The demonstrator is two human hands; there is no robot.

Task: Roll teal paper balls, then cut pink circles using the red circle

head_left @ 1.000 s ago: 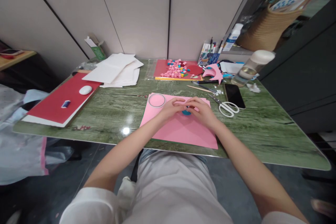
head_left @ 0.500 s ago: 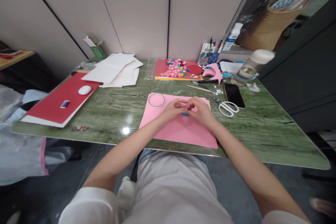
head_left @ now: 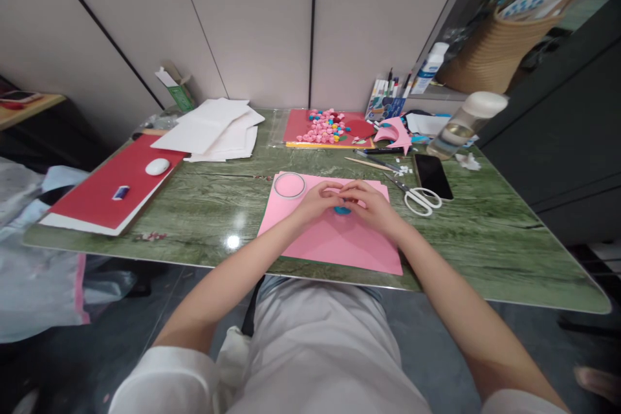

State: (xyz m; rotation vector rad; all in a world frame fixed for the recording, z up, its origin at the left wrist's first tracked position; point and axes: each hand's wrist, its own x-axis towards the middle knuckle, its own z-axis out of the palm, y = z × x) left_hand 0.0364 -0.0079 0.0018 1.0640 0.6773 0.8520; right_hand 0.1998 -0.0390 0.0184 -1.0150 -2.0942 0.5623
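1. Left hand [head_left: 317, 202] and right hand [head_left: 371, 204] meet fingertip to fingertip over the pink sheet [head_left: 334, 239], which lies flat on the green table [head_left: 218, 197].
2. Small blue piece [head_left: 343, 209]: it sits directly between and just beneath the two grips, touching both. Only a sliver shows below the fingers, so its long axis cannot be told.
3. State of the grips: the fingers of each hand are curled and pressed together on the blue piece, pinching it from opposite sides. The left grip comes in from the left, the right from the right; neither hand is clearly nearer.
4. Round clear dish [head_left: 290, 185]: on the sheet's far left corner, just beyond the left grip and apart from it.
5. White scissors [head_left: 420, 199]: on the table to the right of the right grip, near but not touching.
6. Heap of small pink and blue pieces [head_left: 325, 127]: well beyond both grips, on a red sheet.
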